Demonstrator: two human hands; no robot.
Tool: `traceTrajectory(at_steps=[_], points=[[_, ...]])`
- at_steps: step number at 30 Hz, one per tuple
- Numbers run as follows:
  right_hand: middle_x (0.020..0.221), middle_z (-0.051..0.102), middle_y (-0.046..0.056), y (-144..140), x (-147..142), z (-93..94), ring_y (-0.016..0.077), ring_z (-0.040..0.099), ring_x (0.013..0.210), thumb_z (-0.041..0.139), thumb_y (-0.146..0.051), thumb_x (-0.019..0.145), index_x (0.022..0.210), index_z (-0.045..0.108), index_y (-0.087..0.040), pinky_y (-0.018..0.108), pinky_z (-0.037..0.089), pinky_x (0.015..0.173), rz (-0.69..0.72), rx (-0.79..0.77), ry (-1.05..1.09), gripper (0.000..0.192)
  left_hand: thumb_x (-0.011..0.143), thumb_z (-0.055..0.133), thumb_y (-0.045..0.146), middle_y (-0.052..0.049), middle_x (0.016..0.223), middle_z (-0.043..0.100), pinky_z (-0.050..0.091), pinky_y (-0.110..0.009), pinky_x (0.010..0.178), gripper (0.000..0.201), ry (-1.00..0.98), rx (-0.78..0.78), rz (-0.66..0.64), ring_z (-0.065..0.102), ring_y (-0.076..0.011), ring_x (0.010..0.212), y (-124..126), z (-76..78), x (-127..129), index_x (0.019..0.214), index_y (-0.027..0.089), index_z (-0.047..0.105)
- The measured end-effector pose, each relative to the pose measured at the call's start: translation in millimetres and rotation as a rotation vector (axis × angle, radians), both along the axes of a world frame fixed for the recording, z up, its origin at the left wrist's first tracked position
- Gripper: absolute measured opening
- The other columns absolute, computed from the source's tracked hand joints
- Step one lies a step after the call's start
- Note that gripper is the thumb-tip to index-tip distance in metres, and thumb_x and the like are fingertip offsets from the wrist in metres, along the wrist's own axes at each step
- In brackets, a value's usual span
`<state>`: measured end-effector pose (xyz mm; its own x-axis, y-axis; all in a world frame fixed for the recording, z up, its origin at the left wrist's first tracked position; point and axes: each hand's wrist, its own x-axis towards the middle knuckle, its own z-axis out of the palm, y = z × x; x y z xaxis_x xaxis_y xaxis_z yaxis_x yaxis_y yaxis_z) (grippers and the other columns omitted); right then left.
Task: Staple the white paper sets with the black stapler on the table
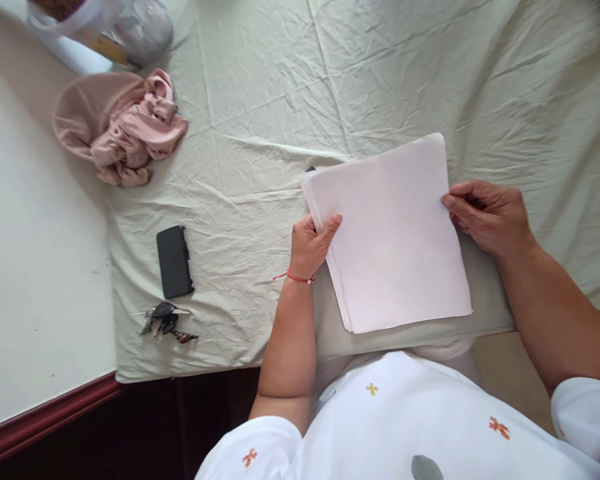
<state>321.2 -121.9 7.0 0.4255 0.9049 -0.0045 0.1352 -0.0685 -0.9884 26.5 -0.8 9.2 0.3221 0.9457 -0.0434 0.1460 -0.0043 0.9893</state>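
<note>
A small stack of blank white paper sheets (395, 240) is held at the table's front edge, its left edges slightly fanned. My left hand (313, 245) grips the stack's left side, thumb on top and the other fingers beneath, partly hidden. At the right edge, my right hand (495, 217) pinches the paper between thumb and forefinger. A dark corner of something (310, 169) peeks out behind the stack's upper left corner; I cannot make out what it is.
A pale green cloth (250, 267) with creases covers the table. To the left lie a black phone (173, 262), a bunch of keys (167, 321) and a crumpled pink cloth (125, 127). A container with a plastic bag (143, 30) stands at the upper left, near the white wall (40, 267).
</note>
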Motion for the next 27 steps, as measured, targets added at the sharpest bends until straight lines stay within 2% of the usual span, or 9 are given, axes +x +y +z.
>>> traceTrajectory(at_steps=[6, 15, 17, 19, 22, 25, 27], points=[[0.064, 0.061, -0.003, 0.0, -0.9, 0.5, 0.0060, 0.047, 0.051, 0.085, -0.034, 0.085, 0.091, 0.081, -0.018, 0.021, 0.036, 0.044, 0.000, 0.023, 0.035, 0.017, 0.081, 0.080, 0.062, -0.003, 0.077, 0.077, 0.055, -0.028, 0.063, 0.046, 0.002, -0.007, -0.012, 0.068, -0.0172, 0.068, -0.6, 1.5, 1.1, 0.082, 0.017, 0.080], [0.060, 0.057, -0.004, -0.1, -1.1, -0.8, 0.0058, 0.044, 0.047, 0.087, -0.035, 0.084, 0.091, 0.082, -0.021, 0.023, 0.031, 0.041, 0.022, 0.064, 0.098, 0.016, 0.079, 0.084, 0.057, -0.001, 0.073, 0.076, 0.054, -0.027, 0.060, 0.039, -0.083, -0.079, 0.023, 0.068, -0.0150, 0.065, -2.5, -2.9, 1.2, 0.077, 0.018, 0.078], [0.063, 0.060, -0.003, 0.5, -1.6, 0.8, 0.0062, 0.047, 0.049, 0.087, -0.036, 0.084, 0.092, 0.082, -0.022, 0.023, 0.035, 0.043, 0.020, 0.068, 0.088, 0.016, 0.079, 0.086, 0.054, 0.000, 0.075, 0.077, 0.057, -0.027, 0.062, 0.036, -0.146, -0.121, 0.059, 0.070, -0.0148, 0.067, -3.0, -3.5, 1.5, 0.078, 0.019, 0.079], [0.075, 0.069, 0.000, 1.3, -2.3, 3.9, 0.0083, 0.056, 0.058, 0.087, -0.038, 0.085, 0.096, 0.082, -0.024, 0.023, 0.047, 0.052, 0.005, 0.072, 0.089, 0.018, 0.076, 0.089, 0.052, 0.000, 0.081, 0.080, 0.061, -0.028, 0.068, 0.034, -0.223, -0.163, 0.108, 0.073, -0.0156, 0.072, -3.2, -2.7, 2.5, 0.082, 0.020, 0.080], [0.106, 0.077, 0.004, 2.2, -3.2, 9.4, 0.0145, 0.069, 0.088, 0.084, -0.045, 0.086, 0.105, 0.081, -0.027, 0.027, 0.060, 0.082, 0.020, 0.085, 0.172, 0.027, 0.072, 0.092, 0.052, -0.001, 0.091, 0.083, 0.065, -0.033, 0.086, 0.036, -0.342, -0.202, 0.185, 0.079, -0.0199, 0.090, -2.7, 1.1, 4.6, 0.088, 0.021, 0.082], [0.126, 0.075, 0.006, 1.9, -2.3, 12.4, 0.0200, 0.070, 0.115, 0.081, -0.051, 0.088, 0.119, 0.077, -0.029, 0.034, 0.057, 0.104, 0.092, 0.104, 0.311, 0.037, 0.072, 0.092, 0.052, -0.002, 0.104, 0.084, 0.059, -0.036, 0.109, 0.038, -0.458, -0.203, 0.271, 0.075, -0.0248, 0.120, -0.9, 6.4, 5.8, 0.096, 0.024, 0.083], [0.131, 0.075, 0.006, 0.6, -0.3, 11.6, 0.0228, 0.069, 0.124, 0.079, -0.053, 0.089, 0.128, 0.074, -0.031, 0.039, 0.054, 0.111, 0.149, 0.090, 0.383, 0.044, 0.074, 0.091, 0.052, -0.001, 0.117, 0.083, 0.052, -0.037, 0.120, 0.039, -0.534, -0.204, 0.312, 0.066, -0.0253, 0.137, 0.8, 10.1, 4.8, 0.103, 0.028, 0.082]])
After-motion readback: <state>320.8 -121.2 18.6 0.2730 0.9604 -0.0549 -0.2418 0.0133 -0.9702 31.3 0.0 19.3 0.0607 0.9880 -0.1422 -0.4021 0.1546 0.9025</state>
